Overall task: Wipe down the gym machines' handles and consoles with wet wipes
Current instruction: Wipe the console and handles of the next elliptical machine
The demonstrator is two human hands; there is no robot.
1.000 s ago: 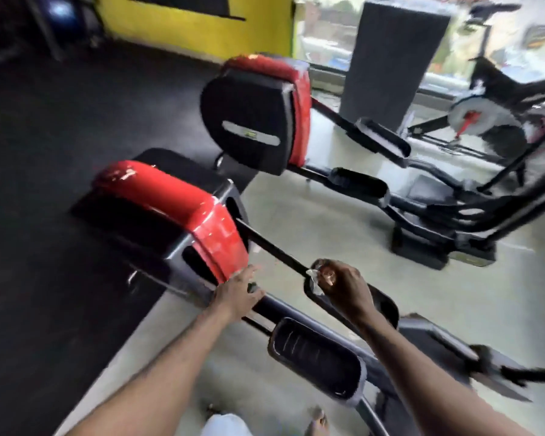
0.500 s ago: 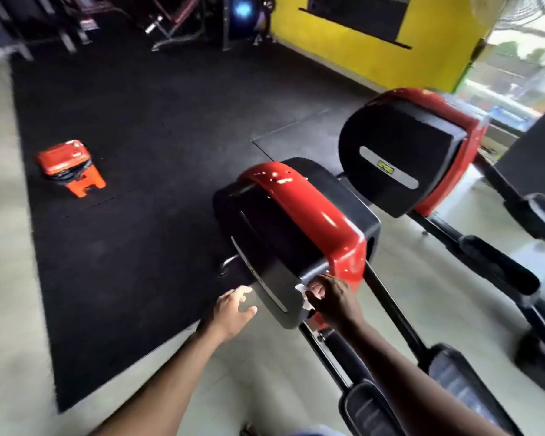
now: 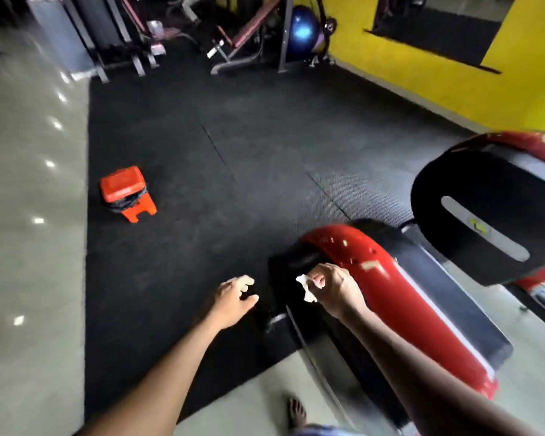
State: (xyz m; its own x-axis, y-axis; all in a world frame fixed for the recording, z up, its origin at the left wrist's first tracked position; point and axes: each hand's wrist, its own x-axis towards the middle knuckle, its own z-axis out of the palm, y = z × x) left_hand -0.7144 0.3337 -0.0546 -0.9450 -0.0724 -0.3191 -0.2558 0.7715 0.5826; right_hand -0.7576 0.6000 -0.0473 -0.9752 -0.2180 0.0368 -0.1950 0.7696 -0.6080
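Note:
My right hand [image 3: 334, 289] pinches a small crumpled white wipe [image 3: 306, 287] and hovers over the front end of the near elliptical machine's red and black housing [image 3: 387, 294]. To the left of that housing, my left hand [image 3: 235, 297] hangs in the air above the black mat, fingers loosely curled and holding nothing. A second red and black machine housing [image 3: 485, 215] stands at the right. No handles or consoles are in view.
An orange bin with a black liner [image 3: 125, 193] stands on the black rubber mat [image 3: 233, 158] at the left. Weight benches and a blue ball [image 3: 302, 29] line the back. A yellow wall [image 3: 422, 67] runs along the right. My bare foot [image 3: 296, 412] is on the pale floor below.
My view has swung left, from the pedals and bars to the machine's front end and the open mat. My right hand carried the wipe along, and my left hand came off the machine.

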